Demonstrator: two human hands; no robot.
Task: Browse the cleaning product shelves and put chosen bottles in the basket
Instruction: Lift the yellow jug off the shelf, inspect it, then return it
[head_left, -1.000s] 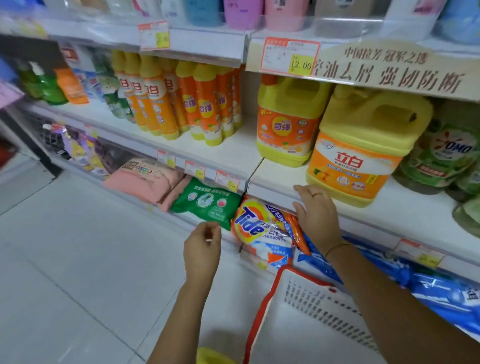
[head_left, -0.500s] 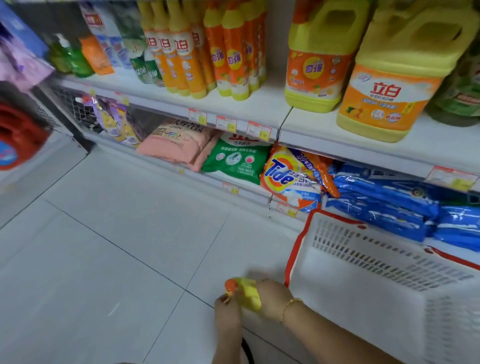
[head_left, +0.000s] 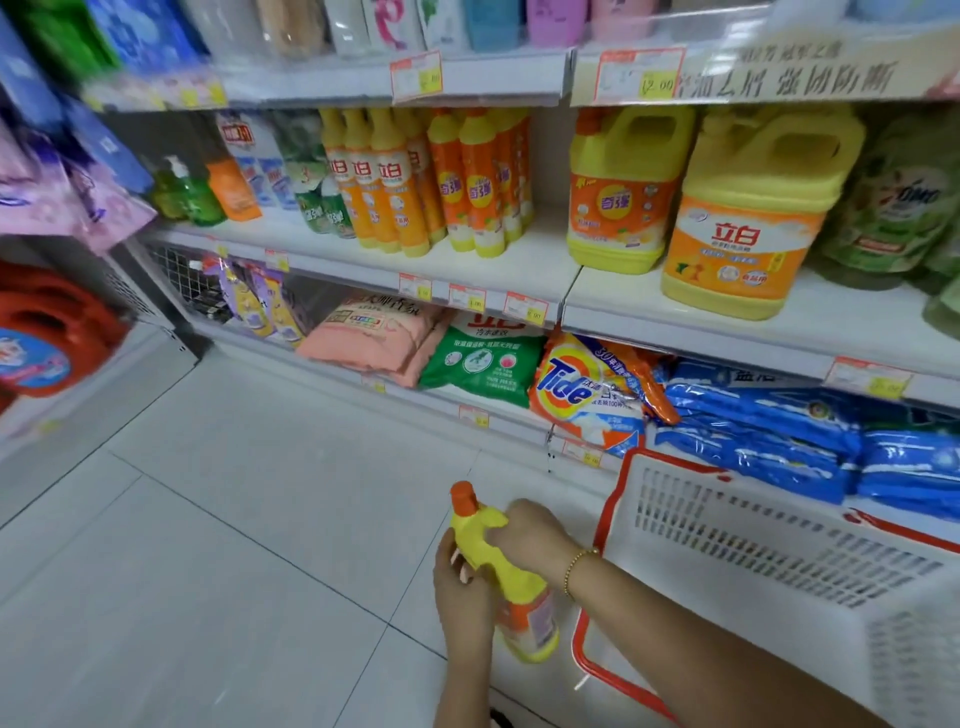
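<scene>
Yellow detergent bottle (head_left: 513, 579), orange cap tilted up-left. My left hand (head_left: 461, 590) wraps its body; my right hand (head_left: 531, 535) grips the neck. White basket (head_left: 753, 530) is just to the right.

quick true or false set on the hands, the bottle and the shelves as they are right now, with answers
1. The left hand and the right hand both hold the yellow bottle. True.
2. The yellow bottle is inside the basket. False: it is outside, left of the basket, over the floor.
3. The bottle's cap is orange. True.
4. The Tide bag lies on the top shelf. False: it lies on the bottom shelf, right of the green bag.
</scene>
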